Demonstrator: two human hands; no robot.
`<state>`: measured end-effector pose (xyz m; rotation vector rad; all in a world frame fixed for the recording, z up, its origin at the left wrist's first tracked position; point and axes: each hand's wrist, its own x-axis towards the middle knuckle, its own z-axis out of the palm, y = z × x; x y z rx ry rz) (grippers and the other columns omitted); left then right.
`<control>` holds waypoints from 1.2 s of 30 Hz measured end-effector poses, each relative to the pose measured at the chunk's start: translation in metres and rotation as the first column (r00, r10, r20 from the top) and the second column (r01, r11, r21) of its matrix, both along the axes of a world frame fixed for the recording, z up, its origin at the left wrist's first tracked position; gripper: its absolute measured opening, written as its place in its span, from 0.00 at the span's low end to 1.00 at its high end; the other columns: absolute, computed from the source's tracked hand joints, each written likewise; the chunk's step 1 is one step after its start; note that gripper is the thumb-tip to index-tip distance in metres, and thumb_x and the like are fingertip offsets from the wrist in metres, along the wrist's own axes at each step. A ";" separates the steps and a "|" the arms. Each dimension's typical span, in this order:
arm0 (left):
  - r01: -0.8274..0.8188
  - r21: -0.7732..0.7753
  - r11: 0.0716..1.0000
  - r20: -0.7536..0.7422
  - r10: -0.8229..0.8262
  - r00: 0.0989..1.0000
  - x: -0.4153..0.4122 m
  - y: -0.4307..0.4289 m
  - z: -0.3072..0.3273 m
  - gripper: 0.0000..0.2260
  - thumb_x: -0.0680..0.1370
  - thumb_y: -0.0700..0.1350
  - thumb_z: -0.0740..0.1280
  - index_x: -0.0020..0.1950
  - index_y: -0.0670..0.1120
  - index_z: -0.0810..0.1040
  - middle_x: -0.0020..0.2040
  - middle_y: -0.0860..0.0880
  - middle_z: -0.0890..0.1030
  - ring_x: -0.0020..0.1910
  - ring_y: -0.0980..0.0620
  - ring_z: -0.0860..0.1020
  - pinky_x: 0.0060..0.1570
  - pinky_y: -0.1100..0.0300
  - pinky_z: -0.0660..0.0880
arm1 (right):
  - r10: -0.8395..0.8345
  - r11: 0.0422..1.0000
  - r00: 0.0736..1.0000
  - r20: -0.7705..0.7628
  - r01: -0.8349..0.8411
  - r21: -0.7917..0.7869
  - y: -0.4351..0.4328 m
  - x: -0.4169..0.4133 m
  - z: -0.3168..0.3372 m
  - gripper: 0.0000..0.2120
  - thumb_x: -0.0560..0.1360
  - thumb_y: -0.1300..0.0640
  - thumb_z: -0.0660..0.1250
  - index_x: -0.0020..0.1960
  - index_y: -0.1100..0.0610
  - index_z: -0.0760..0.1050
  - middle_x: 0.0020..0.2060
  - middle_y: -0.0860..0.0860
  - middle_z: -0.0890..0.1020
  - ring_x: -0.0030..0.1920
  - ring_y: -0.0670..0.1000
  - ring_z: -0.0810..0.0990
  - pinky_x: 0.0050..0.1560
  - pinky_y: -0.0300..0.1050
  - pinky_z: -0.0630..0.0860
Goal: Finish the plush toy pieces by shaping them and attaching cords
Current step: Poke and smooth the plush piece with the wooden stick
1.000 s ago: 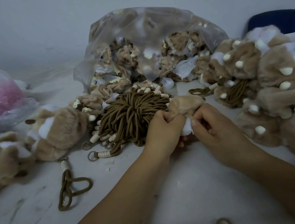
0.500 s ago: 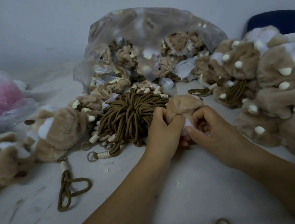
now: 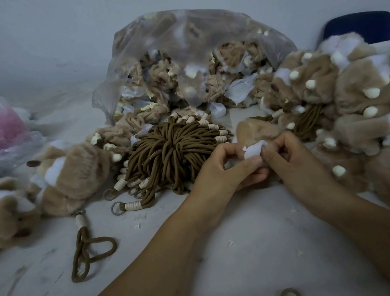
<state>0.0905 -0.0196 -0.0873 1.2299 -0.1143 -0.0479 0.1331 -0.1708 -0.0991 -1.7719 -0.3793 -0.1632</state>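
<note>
We hold one tan plush piece (image 3: pixel 255 128) in both hands, a little toward 1 o'clock from the middle of the white table (image 3: pixel 247 256). Our left hand (image 3: pixel 218 169) curls round its near side and grips it. Our right hand (image 3: pixel 292 156) pinches the white bit (image 3: pixel 254 150) that sticks out of it. At 11 o'clock, just past our left hand, lies a big bunch of brown cords (image 3: pixel 173 149). One loose cord (image 3: pixel 87 250) lies alone at 8 o'clock. A fluffy pile (image 3: pixel 363 102) of plush sits at 3 o'clock. A clear bag (image 3: pixel 186 45) full of plush stands at 12 o'clock.
</note>
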 end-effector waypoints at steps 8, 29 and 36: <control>-0.161 0.314 0.936 0.068 0.147 0.987 0.001 -0.001 -0.002 0.09 0.77 0.42 0.72 0.52 0.43 0.73 0.37 0.49 0.84 0.35 0.53 0.83 0.38 0.62 0.80 | 0.157 0.987 0.983 -0.094 -0.153 0.051 -0.001 -0.003 0.001 0.10 0.76 0.55 0.64 0.36 0.51 0.73 0.27 0.44 0.76 0.29 0.42 0.72 0.29 0.33 0.70; -0.243 0.637 0.732 0.183 0.163 0.970 0.000 -0.002 -0.004 0.09 0.72 0.55 0.72 0.47 0.59 0.75 0.44 0.57 0.82 0.44 0.62 0.80 0.39 0.68 0.76 | 0.174 0.985 0.978 -0.116 -0.170 0.039 -0.001 0.002 -0.003 0.05 0.74 0.50 0.70 0.46 0.47 0.74 0.35 0.43 0.81 0.31 0.39 0.77 0.30 0.34 0.72; -0.229 0.667 0.709 0.190 0.135 0.972 -0.001 -0.002 -0.002 0.06 0.77 0.53 0.66 0.45 0.52 0.74 0.47 0.46 0.81 0.46 0.48 0.79 0.49 0.48 0.77 | 0.059 0.997 0.992 -0.113 -0.064 -0.040 -0.001 0.001 -0.003 0.06 0.74 0.48 0.66 0.47 0.49 0.71 0.35 0.48 0.79 0.29 0.43 0.74 0.31 0.44 0.70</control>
